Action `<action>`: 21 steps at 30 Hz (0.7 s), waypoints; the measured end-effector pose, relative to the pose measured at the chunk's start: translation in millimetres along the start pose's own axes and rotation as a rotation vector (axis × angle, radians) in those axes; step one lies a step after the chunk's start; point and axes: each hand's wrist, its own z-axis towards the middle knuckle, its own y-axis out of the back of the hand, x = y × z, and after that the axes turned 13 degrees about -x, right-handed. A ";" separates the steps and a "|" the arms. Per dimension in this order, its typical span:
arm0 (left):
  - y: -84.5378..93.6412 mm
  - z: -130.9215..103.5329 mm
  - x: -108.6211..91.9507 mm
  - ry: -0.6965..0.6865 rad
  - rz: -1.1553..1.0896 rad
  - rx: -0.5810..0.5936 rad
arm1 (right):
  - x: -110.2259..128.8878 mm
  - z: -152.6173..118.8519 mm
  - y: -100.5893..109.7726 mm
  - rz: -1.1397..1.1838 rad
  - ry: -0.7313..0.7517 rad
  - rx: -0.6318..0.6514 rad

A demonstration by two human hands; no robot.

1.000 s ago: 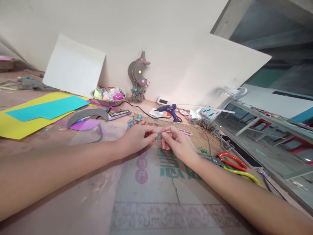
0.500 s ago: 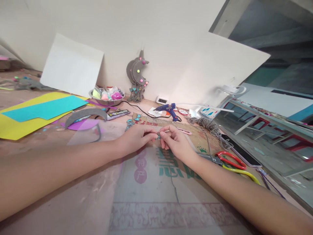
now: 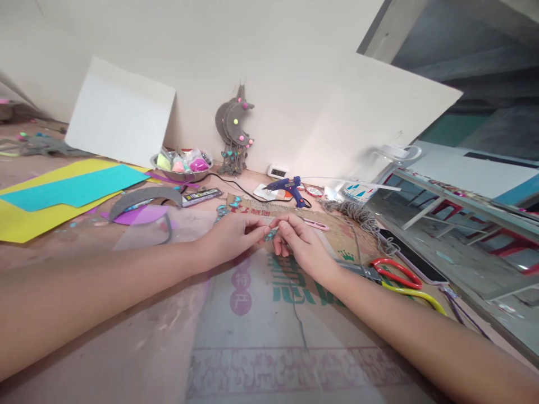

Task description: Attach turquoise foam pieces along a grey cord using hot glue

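Observation:
My left hand (image 3: 231, 234) and my right hand (image 3: 305, 242) meet over the printed cardboard, fingertips almost touching. Thumb and forefinger are pinched on each. Between them shows a small turquoise piece (image 3: 270, 234), too small and half hidden to make out fully. A thin grey yarn strand (image 3: 300, 325) trails on the clear sheet below my right hand; its link to the piece is hidden. Just past my left hand lie turquoise bits (image 3: 222, 211). A pink craft knife (image 3: 315, 224) rests behind my right hand.
Scissors with red and yellow handles (image 3: 398, 275) and a phone (image 3: 410, 255) lie right, near a heap of grey yarn (image 3: 357, 216). Behind are a blue glue gun (image 3: 290, 186) and a bowl of bright clay packets (image 3: 183, 174). A grey moon ornament (image 3: 236, 123) leans on the wall.
My fingertips have shifted slightly on the small turquoise piece, and my right fingers have rolled a little. The whole view has slid slightly. Both hands stay in about the same place.

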 end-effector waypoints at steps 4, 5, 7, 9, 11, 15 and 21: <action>1.2 0.8 -2.5 -0.055 -0.018 -0.023 | -1.0 1.1 -0.6 -0.006 -0.004 -0.029; 1.7 1.0 -3.0 -0.072 -0.016 -0.030 | -1.5 1.4 -0.5 -0.005 -0.002 -0.031; 2.2 1.4 -3.3 -0.094 0.006 -0.042 | -2.6 1.9 -0.3 0.002 0.002 -0.032; 2.3 1.6 -2.7 -0.093 0.041 -0.051 | -3.1 2.1 -0.1 0.005 -0.002 -0.033; 1.9 1.7 -1.6 -0.076 0.062 -0.060 | -3.4 2.2 -0.2 0.006 -0.006 -0.036; 0.0 1.5 1.9 -0.015 0.038 -0.045 | -3.7 2.7 -1.5 -0.001 -0.004 -0.039; -2.7 2.3 7.4 0.116 -0.134 -0.029 | -1.9 1.7 -3.2 -0.047 -0.011 -0.080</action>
